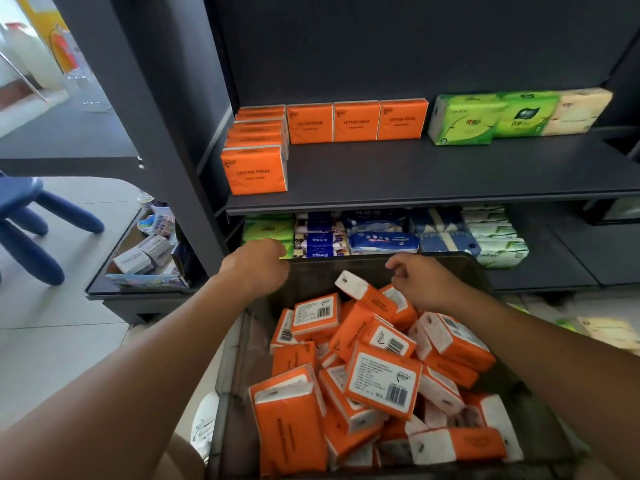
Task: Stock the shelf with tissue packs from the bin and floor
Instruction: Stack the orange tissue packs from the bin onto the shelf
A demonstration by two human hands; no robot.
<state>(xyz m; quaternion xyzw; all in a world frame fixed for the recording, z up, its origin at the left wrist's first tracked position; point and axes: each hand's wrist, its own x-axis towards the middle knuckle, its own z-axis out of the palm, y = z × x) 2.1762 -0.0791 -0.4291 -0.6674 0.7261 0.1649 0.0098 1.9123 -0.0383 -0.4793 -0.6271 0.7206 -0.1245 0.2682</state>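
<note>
I'm hovering my right hand (420,284), loosely curled and empty, over the orange tissue packs (381,379) heaped in the bin (311,273), left hand (258,266) fisted (can't tell if holding anything), probably best grabbing 1 top pack squarely.

You face a matt dark shelf (450,174); the orange tissue packs (381,382) in your dark plastic bin (322,271) wear glossy film wrap.
</note>
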